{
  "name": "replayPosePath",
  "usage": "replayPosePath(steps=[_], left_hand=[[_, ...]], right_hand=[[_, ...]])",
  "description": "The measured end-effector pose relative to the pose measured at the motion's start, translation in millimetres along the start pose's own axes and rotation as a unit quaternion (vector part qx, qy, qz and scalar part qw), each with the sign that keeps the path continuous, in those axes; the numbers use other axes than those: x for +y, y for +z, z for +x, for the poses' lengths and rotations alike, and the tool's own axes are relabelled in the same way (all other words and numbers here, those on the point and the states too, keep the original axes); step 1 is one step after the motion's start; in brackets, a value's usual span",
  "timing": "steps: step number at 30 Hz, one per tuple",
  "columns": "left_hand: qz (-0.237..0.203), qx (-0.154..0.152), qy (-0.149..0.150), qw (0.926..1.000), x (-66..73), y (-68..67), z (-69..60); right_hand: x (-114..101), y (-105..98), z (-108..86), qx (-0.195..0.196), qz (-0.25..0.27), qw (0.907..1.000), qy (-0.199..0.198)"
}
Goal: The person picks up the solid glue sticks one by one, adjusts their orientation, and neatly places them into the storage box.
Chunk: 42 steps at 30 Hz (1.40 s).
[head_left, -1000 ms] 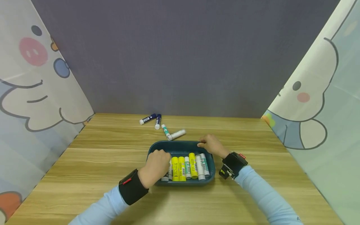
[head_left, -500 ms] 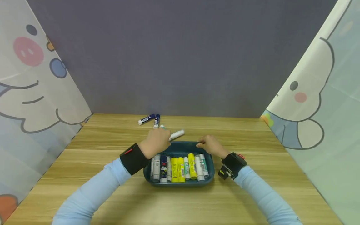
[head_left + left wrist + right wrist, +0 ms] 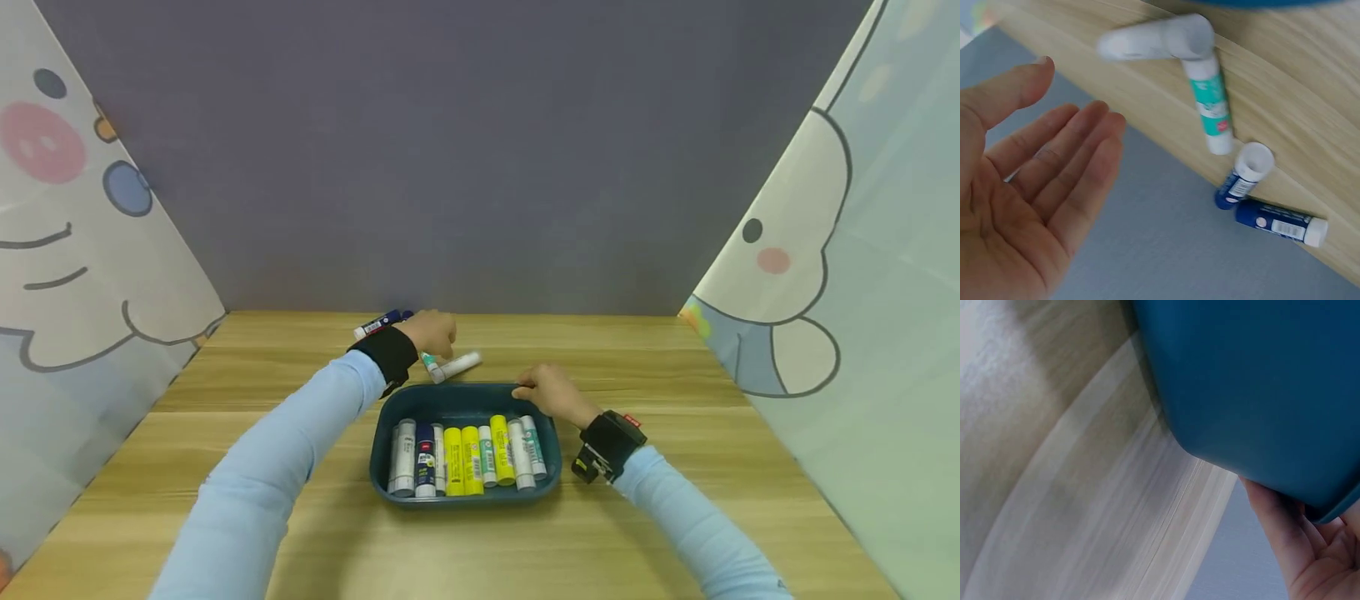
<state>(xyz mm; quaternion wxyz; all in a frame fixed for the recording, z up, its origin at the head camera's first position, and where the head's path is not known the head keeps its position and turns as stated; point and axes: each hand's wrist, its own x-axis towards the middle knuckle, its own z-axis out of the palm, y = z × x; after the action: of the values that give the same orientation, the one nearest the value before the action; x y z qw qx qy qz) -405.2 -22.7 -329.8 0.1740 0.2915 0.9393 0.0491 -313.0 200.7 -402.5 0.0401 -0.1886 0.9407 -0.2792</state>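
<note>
My left hand [image 3: 433, 332] reaches over the back of the table, holding nothing, its fingers relaxed in the left wrist view. Near it lie a white glue stick [image 3: 1147, 40], a teal-and-white glue stick [image 3: 1210, 100] and two navy glue sticks [image 3: 1279, 222] with white ends. My right hand [image 3: 553, 393] grips the far right corner of a dark teal bin [image 3: 465, 504]; in the right wrist view its fingers curl at the rim. Inside the bin, several glue sticks stand side by side in a row: white, navy, yellow [image 3: 472, 460] and teal-and-white.
The wooden table [image 3: 480, 554] ends at a grey panel [image 3: 465, 167] along the back. Printed cartoon cloths [image 3: 67, 250] hang at both sides. The loose glue sticks lie between the bin and the panel.
My left hand has moved from over the bin's left side, forward to the loose glue sticks behind it. The right hand stays at the bin's corner. The head view has shifted slightly.
</note>
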Motion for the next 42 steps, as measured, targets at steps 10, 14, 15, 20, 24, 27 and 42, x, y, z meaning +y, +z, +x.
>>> replayPosePath(steps=[10,14,15,20,24,27,42], left_hand=[[0.075,0.000,-0.007,0.9971,-10.1,10.7,30.5],[0.088,-0.005,0.002,0.9961,-11.6,20.7,36.7],[0.083,-0.008,0.004,0.9965,-11.8,23.8,38.1],[0.068,-0.022,-0.002,0.9974,-10.6,34.5,42.6],[0.071,-0.025,-0.010,0.9971,-10.8,37.9,45.3],[0.076,-0.026,-0.019,0.9966,-12.9,40.0,46.3],[0.048,-0.040,-0.034,0.9975,-10.7,41.7,35.6]], right_hand=[[-6,1,-0.1,-0.011,0.006,0.9998,0.016],[-11,0,1.6,-0.005,0.001,1.0000,0.002],[-12,0,1.6,-0.004,0.001,1.0000,-0.001],[-13,2,1.1,-0.006,0.008,0.9998,-0.019],[-12,5,0.6,-0.001,0.007,0.9997,-0.022],[-11,6,0.4,-0.001,0.007,0.9998,-0.017],[-14,6,-0.8,-0.002,0.015,0.9997,-0.021]])
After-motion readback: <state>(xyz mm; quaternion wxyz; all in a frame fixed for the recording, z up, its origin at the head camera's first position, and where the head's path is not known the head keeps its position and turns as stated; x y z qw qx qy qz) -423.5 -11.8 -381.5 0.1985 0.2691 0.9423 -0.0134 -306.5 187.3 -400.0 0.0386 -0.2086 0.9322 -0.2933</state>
